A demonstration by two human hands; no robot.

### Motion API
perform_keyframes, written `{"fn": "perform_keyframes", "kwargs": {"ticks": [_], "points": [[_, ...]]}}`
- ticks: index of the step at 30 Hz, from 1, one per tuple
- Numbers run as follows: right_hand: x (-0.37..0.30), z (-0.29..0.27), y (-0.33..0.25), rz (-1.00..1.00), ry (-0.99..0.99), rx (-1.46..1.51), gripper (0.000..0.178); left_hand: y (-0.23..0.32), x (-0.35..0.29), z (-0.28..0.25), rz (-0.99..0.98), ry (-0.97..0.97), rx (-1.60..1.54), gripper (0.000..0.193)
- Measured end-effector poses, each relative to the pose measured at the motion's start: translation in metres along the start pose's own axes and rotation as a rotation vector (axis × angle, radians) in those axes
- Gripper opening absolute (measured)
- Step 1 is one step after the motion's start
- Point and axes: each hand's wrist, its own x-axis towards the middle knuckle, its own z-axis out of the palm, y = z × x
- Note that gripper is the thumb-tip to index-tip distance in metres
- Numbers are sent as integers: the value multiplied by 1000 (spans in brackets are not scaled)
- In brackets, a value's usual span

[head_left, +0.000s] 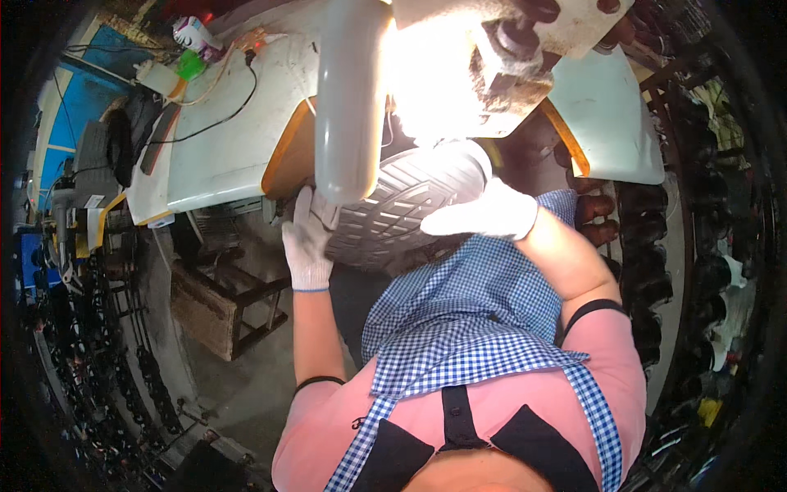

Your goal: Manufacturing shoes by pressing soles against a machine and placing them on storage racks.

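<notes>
A shoe or boot with a thick grey treaded sole (403, 199) is held sole-up between my hands, under the lit machine head (510, 78). My left hand (310, 238), in a white knit glove, grips its left end with the fingers pointing up along the edge. My right hand (490, 215), gloved too, holds the right end, its thumb lying across the tread. The shoe's upper is mostly hidden beneath the sole. Just above the left part of the sole hangs a rounded grey machine arm (348, 107). Bright glare hides where the machine meets the sole's far edge.
Pale machine tabletops with orange edges stand left (225, 156) and right (619, 123). A black cable (246, 90) crosses the left one. A wooden stool (217, 307) stands on the floor at left. Racks of dark footwear (643, 246) line the right side.
</notes>
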Motion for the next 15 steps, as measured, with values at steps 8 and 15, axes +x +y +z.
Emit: {"fn": "perform_keyframes", "kwargs": {"ticks": [8,15], "points": [[16,-20,-46,6,-250,-414,63,15,10,95,-116,-558,408,82],[-1,-2,-16,-23,156,-275,70,12,-15,120,-85,-354,361,46]]}}
